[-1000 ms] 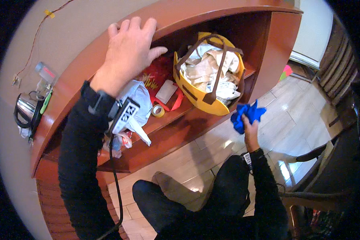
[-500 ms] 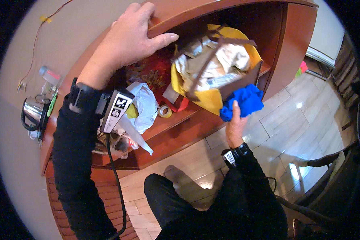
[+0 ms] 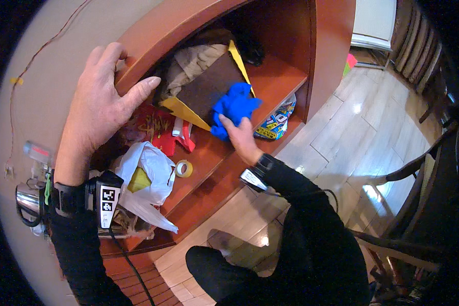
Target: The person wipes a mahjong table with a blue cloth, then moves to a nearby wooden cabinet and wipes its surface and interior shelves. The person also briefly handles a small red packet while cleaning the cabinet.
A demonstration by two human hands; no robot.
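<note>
My left hand (image 3: 99, 109) rests flat on the front edge of the wooden counter top (image 3: 158, 35), fingers spread, holding nothing. My right hand (image 3: 239, 136) reaches into the open shelf (image 3: 270, 81) below and grips a bright blue cloth (image 3: 233, 107), pressed against the shelf board. Just left of the cloth a yellow basket (image 3: 199, 86) lies tipped on its side, brown base toward me, with pale crumpled stuff behind it.
On the shelf lie a red packet (image 3: 158, 131), a roll of tape (image 3: 183, 168), a white plastic bag (image 3: 145, 176) and a colourful printed packet (image 3: 278, 120). A metal kettle (image 3: 25, 201) stands at far left. A dark wooden chair (image 3: 418, 204) stands on the pale plank floor to the right.
My right hand has carried the blue cloth up from beside the shelf onto the shelf board. The yellow basket has tipped over, showing its brown base. My left hand stays on the counter edge.
</note>
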